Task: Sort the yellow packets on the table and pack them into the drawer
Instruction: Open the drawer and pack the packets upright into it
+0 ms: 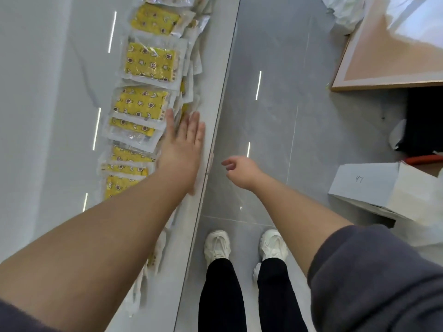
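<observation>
Several yellow packets (146, 104) in clear wrappers, printed with stars and moons, lie overlapping in a long row near the right edge of the white table (48, 116). My left hand (182, 149) lies flat with straight fingers against the right side of that row, touching the packets. My right hand (239, 171) hangs off the table over the floor, fingers loosely curled, holding nothing. No drawer shows in the head view.
The table's edge (215, 130) runs diagonally up the frame. Grey tiled floor (275, 104) lies to its right, with my white shoes (247, 248) below. A white cardboard box (374, 188) and a wooden-framed board (383, 56) sit at the right.
</observation>
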The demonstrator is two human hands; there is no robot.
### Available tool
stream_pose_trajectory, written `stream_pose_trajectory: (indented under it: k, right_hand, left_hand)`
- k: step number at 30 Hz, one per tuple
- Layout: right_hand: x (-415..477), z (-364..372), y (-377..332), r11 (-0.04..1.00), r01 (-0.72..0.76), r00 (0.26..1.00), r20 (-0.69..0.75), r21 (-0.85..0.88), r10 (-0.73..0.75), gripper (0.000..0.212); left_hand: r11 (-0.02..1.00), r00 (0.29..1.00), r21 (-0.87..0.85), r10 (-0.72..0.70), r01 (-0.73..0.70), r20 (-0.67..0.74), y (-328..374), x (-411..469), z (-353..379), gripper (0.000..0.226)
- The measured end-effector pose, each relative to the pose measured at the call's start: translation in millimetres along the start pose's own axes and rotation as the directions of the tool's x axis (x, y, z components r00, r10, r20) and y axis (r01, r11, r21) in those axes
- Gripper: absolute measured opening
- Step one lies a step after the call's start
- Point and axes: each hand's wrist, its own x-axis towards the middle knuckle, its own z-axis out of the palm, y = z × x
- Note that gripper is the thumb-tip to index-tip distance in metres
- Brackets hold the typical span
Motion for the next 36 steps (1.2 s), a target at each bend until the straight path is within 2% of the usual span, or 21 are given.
stream_pose_trajectory:
  k: [3,5,7,9,11,13,14,15,19,27,31,34,36]
  right_hand:
    - [25,7,-6,0.953,0.09,0.994,0.089,-0.291,-0.066,0.057]
    - [38,11,-8,0.903,0.136,0.986,0.143,-0.408,-0.084,0.057]
    - [47,16,-9,0.89,0.135,0.99,0.102,-0.434,-0.101,0.044]
    - [54,23,-8,0.951,0.074,0.996,-0.017,-0.299,-0.083,0.029]
    - [63,32,-7,1.0,-0.027,0.998,-0.064,-0.003,0.027,0.026]
    - [71,37,-8,0.966,-0.113,0.991,-0.041,0.234,0.126,0.016]
    - [76,39,-9,0.947,-0.137,0.987,-0.038,0.291,0.154,0.01]
    - [78,40,-10,0.932,-0.163,0.983,-0.031,0.323,0.183,0.015]
    - [85,46,-14,0.919,-0.204,0.971,-0.05,0.338,0.234,0.024]
    - [74,21,24,0.932,-0.232,0.964,-0.063,0.278,0.258,0.015]
    - [48,-8,49,0.912,-0.278,0.947,-0.071,0.302,0.313,0.025]
    - [33,-23,65,0.901,-0.259,0.957,-0.037,0.348,0.289,0.019]
    - [19,-29,65,0.837,-0.249,0.96,0.011,0.487,0.279,0.042]
  left_hand:
    - [0.999,0.999,-0.031,0.008,-0.007,0.038,4,5,-10,0.15]
    - [0.998,0.999,-0.059,0.007,-0.004,0.047,9,8,-14,0.13]
    - [0.996,0.999,-0.084,0.005,-0.001,0.048,13,9,-17,0.112]
    - [0.997,0.999,-0.082,-0.001,0.004,0.041,13,10,-18,0.11]
    - [0.996,0.999,-0.089,0.001,0.002,0.037,11,9,-18,0.112]
    - [0.996,0.999,-0.084,0.012,-0.008,0.043,10,9,-18,0.113]
    - [0.997,0.999,-0.079,0.016,-0.012,0.047,10,9,-18,0.113]
    - [0.997,0.999,-0.075,0.017,-0.013,0.052,10,9,-19,0.114]
    - [0.998,0.998,-0.059,0.011,-0.007,0.056,12,9,-19,0.114]
    - [1.0,0.998,-0.015,-0.015,0.016,0.055,15,8,-17,0.123]
    - [0.999,0.996,0.007,-0.035,0.035,0.081,14,8,-12,0.15]
    - [0.999,0.996,-0.021,-0.025,0.028,0.091,13,8,-11,0.158]
    - [0.999,0.995,-0.045,-0.018,0.023,0.097,12,7,-13,0.158]
